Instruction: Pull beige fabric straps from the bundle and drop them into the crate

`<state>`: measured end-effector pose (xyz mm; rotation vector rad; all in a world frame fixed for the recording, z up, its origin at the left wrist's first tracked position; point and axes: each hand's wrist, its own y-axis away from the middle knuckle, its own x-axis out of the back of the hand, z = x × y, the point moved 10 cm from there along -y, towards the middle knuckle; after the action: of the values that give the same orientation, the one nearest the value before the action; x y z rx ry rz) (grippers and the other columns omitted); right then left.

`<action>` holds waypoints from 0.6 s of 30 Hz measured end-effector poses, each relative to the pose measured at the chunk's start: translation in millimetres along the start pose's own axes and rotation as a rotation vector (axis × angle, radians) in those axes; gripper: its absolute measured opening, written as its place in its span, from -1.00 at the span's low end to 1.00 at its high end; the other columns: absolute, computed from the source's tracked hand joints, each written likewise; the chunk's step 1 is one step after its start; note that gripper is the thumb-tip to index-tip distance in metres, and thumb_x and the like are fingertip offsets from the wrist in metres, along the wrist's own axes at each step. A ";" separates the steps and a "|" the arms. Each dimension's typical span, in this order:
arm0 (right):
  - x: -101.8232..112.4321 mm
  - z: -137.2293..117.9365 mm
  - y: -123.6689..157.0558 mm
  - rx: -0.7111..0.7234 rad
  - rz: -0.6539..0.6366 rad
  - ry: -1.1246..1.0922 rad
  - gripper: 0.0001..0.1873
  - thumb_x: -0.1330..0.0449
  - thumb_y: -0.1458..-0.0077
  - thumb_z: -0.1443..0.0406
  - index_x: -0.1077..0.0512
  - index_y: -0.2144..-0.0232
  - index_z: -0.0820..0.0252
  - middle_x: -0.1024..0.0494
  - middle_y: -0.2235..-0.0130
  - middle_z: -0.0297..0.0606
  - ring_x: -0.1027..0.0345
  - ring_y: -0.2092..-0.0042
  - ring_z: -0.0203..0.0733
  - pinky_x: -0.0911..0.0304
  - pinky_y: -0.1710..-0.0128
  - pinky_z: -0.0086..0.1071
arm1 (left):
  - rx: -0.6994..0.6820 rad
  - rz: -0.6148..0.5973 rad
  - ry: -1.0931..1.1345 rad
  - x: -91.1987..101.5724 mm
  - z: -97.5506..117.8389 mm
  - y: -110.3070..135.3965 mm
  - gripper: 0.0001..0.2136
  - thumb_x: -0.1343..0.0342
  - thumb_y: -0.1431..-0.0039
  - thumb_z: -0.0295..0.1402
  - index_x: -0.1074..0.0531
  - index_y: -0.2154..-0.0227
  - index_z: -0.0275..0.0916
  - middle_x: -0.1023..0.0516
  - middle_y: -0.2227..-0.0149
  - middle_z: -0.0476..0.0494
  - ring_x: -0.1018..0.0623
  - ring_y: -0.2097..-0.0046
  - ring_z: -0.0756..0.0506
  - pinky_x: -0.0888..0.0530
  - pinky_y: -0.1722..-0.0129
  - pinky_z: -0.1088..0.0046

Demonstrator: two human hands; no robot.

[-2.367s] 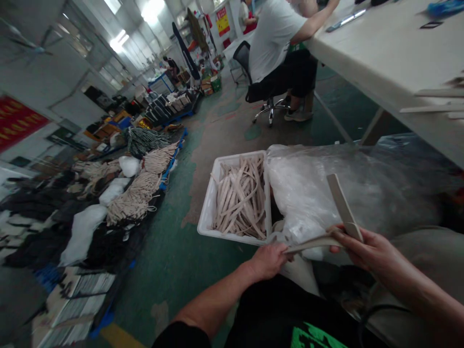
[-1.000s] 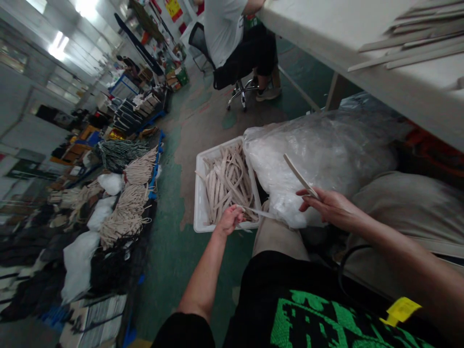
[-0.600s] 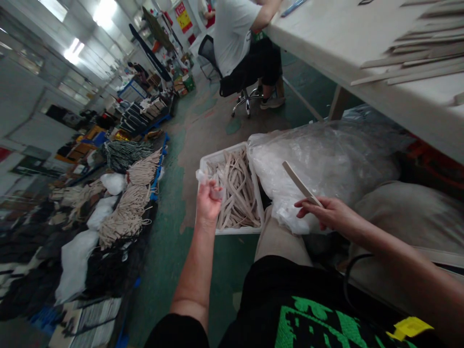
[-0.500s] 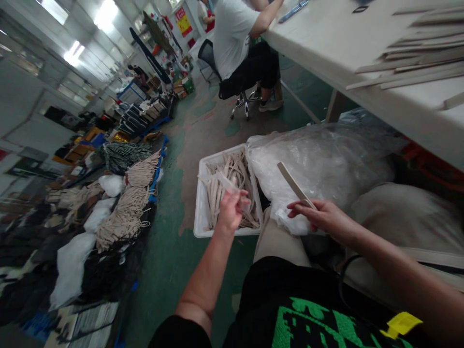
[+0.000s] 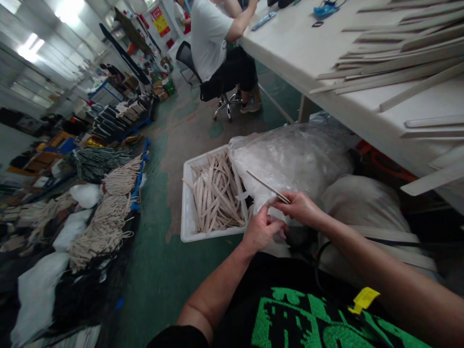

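My right hand [image 5: 299,207] is closed round one end of a folded beige strap [image 5: 261,181], whose other end points up and to the left. My left hand [image 5: 261,229] meets it at the fingertips, pinching a thin clear plastic bag [image 5: 278,247] that hangs below the fingers; its exact outline is hard to make out. To the left of both hands, a white plastic crate [image 5: 187,212] on the floor holds many loose beige straps [image 5: 213,193]. A big heap of clear plastic bags [image 5: 290,150] lies just beyond my hands.
A white table [image 5: 286,53] on the right carries rows of beige straps [image 5: 391,63]. A co-worker [image 5: 212,41] sits at its far end on a wheeled chair [image 5: 224,104]. Bundled straps [image 5: 99,229] and white sacks [image 5: 41,285] lie on the left, across the green floor [image 5: 155,285].
My left hand has moved from over the crate to the right, bringing the clear plastic to my right hand. The strap has turned edge-on. The view has shifted to the right.
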<state>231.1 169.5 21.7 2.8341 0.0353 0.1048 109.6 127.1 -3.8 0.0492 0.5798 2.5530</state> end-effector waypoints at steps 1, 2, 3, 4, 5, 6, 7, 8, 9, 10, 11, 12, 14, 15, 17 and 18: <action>9.6 -0.7 -1.6 0.004 0.065 -0.011 -0.63 -0.40 0.23 -0.02 -0.49 0.59 0.14 -0.35 0.69 -0.47 -0.12 0.63 -0.38 -0.03 0.65 -0.47 | 0.023 -0.013 0.059 -1.7 -5.7 2.4 -0.46 -0.29 -0.03 -0.13 -0.35 -0.04 -0.24 -0.60 0.44 0.02 -0.53 0.53 0.00 -0.46 0.43 0.48; 19.7 -1.0 -2.8 0.006 0.133 -0.026 -0.63 -0.37 0.19 -0.03 -0.47 0.56 0.13 -0.35 0.67 -0.47 -0.11 0.64 -0.38 -0.04 0.65 -0.46 | 0.045 -0.023 0.130 -2.9 -11.3 5.6 -0.47 -0.31 0.00 -0.11 -0.38 0.00 -0.27 -0.59 0.45 0.00 -0.53 0.53 0.00 -0.45 0.43 0.47; 29.7 -1.0 -3.6 0.007 0.198 -0.042 -0.63 -0.35 0.15 -0.04 -0.45 0.54 0.12 -0.36 0.65 -0.46 -0.10 0.64 -0.37 -0.05 0.66 -0.45 | 0.068 -0.027 0.197 -3.2 -16.7 9.4 -0.48 -0.33 0.03 -0.09 -0.42 0.07 -0.30 -0.58 0.45 -0.02 -0.52 0.53 0.00 -0.45 0.43 0.47; 38.5 -0.9 -4.0 0.008 0.255 -0.058 -0.62 -0.33 0.12 -0.04 -0.42 0.52 0.11 -0.38 0.62 -0.45 -0.10 0.63 -0.38 -0.06 0.66 -0.45 | 0.092 -0.018 0.252 -2.2 -22.3 13.6 -0.50 -0.35 0.06 -0.07 -0.44 0.15 -0.31 -0.58 0.45 -0.04 -0.52 0.52 0.00 -0.45 0.42 0.47; 45.7 -1.0 -4.2 0.010 0.302 -0.073 -0.62 -0.33 0.11 -0.05 -0.40 0.52 0.11 -0.39 0.60 -0.43 -0.11 0.62 -0.38 -0.07 0.65 -0.45 | 0.116 0.001 0.298 -0.1 -27.7 18.2 -0.51 -0.37 0.08 -0.04 -0.44 0.22 -0.31 -0.58 0.45 -0.06 -0.52 0.51 0.01 -0.45 0.41 0.47; 50.9 -1.3 -4.3 0.012 0.334 -0.085 -0.61 -0.32 0.10 -0.05 -0.39 0.52 0.10 -0.40 0.58 -0.42 -0.11 0.61 -0.38 -0.08 0.65 -0.45 | 0.137 0.025 0.340 2.6 -32.8 22.8 -0.51 -0.39 0.10 -0.01 -0.44 0.27 -0.31 -0.58 0.44 -0.07 -0.52 0.51 0.01 -0.45 0.41 0.47; 54.0 -1.9 -4.4 0.015 0.354 -0.095 -0.61 -0.33 0.11 -0.05 -0.39 0.52 0.10 -0.41 0.57 -0.41 -0.12 0.60 -0.37 -0.09 0.65 -0.45 | 0.151 0.051 0.378 5.5 -37.1 27.3 -0.50 -0.40 0.11 0.02 -0.42 0.29 -0.30 -0.58 0.44 -0.07 -0.52 0.50 0.01 -0.46 0.40 0.47; 55.4 -2.6 -4.3 0.017 0.364 -0.103 -0.60 -0.34 0.12 -0.06 -0.40 0.51 0.11 -0.41 0.57 -0.41 -0.13 0.60 -0.37 -0.10 0.65 -0.45 | 0.158 0.077 0.413 8.6 -40.5 31.3 -0.48 -0.40 0.11 0.05 -0.40 0.30 -0.28 -0.58 0.43 -0.07 -0.53 0.50 0.01 -0.46 0.39 0.47; 55.5 -3.6 -4.0 0.019 0.365 -0.109 -0.60 -0.35 0.13 -0.06 -0.41 0.51 0.11 -0.41 0.57 -0.40 -0.13 0.59 -0.36 -0.11 0.65 -0.46 | 0.155 0.104 0.442 11.9 -42.7 34.7 -0.47 -0.39 0.11 0.07 -0.38 0.30 -0.27 -0.58 0.42 -0.07 -0.54 0.49 0.00 -0.47 0.38 0.46; 54.6 -4.7 -3.5 0.021 0.363 -0.114 -0.60 -0.36 0.14 -0.06 -0.42 0.51 0.11 -0.41 0.57 -0.40 -0.14 0.59 -0.36 -0.12 0.65 -0.46 | 0.145 0.127 0.458 14.9 -43.6 37.3 -0.46 -0.38 0.10 0.10 -0.36 0.30 -0.25 -0.58 0.42 -0.06 -0.55 0.48 -0.01 -0.48 0.36 0.45; 53.3 -5.9 -2.9 0.022 0.359 -0.116 -0.60 -0.37 0.15 -0.05 -0.42 0.51 0.11 -0.42 0.57 -0.39 -0.14 0.59 -0.36 -0.12 0.65 -0.46 | 0.131 0.141 0.459 17.3 -43.5 39.1 -0.46 -0.36 0.08 0.11 -0.34 0.30 -0.24 -0.58 0.42 -0.06 -0.56 0.47 -0.02 -0.49 0.33 0.42; 51.8 -7.0 -2.2 0.023 0.355 -0.116 -0.60 -0.37 0.15 -0.05 -0.42 0.51 0.11 -0.43 0.57 -0.38 -0.15 0.58 -0.35 -0.12 0.65 -0.46 | 0.122 0.143 0.441 18.7 -43.0 40.1 -0.46 -0.34 0.06 0.12 -0.34 0.31 -0.24 -0.59 0.42 -0.06 -0.57 0.45 -0.04 -0.51 0.30 0.39; 48.8 -8.7 -0.8 0.023 0.346 -0.111 -0.59 -0.38 0.15 -0.06 -0.42 0.53 0.11 -0.44 0.56 -0.37 -0.16 0.58 -0.36 -0.12 0.65 -0.46 | 0.131 0.091 0.352 16.4 -41.9 39.6 -0.49 -0.32 0.04 0.11 -0.35 0.33 -0.24 -0.58 0.44 -0.07 -0.58 0.43 -0.07 -0.51 0.26 0.34; 47.3 -9.0 -0.3 0.022 0.340 -0.106 -0.59 -0.38 0.15 -0.06 -0.41 0.53 0.12 -0.44 0.56 -0.37 -0.16 0.59 -0.36 -0.11 0.65 -0.46 | 0.142 0.044 0.284 13.7 -41.3 38.4 -0.51 -0.31 0.03 0.10 -0.38 0.34 -0.25 -0.58 0.44 -0.08 -0.58 0.41 -0.08 -0.50 0.24 0.34; 44.9 -9.2 0.0 0.018 0.330 -0.092 -0.59 -0.38 0.15 -0.05 -0.41 0.53 0.12 -0.45 0.57 -0.37 -0.17 0.59 -0.37 -0.10 0.66 -0.47 | 0.148 -0.040 0.105 10.6 -38.7 34.8 -0.56 -0.31 0.02 0.04 -0.47 0.35 -0.28 -0.58 0.44 -0.08 -0.55 0.38 -0.07 -0.46 0.24 0.36; 43.8 -9.2 -0.2 0.018 0.323 -0.083 -0.59 -0.39 0.15 -0.05 -0.42 0.53 0.12 -0.45 0.57 -0.37 -0.17 0.60 -0.37 -0.09 0.67 -0.48 | 0.137 -0.061 -0.005 11.5 -36.5 32.4 -0.60 -0.29 0.00 0.01 -0.50 0.36 -0.29 -0.56 0.46 -0.05 -0.51 0.39 -0.05 -0.42 0.26 0.39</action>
<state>274.1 174.1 33.3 2.8342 -0.4422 0.0566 78.9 93.4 -24.4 0.0846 0.7430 2.4506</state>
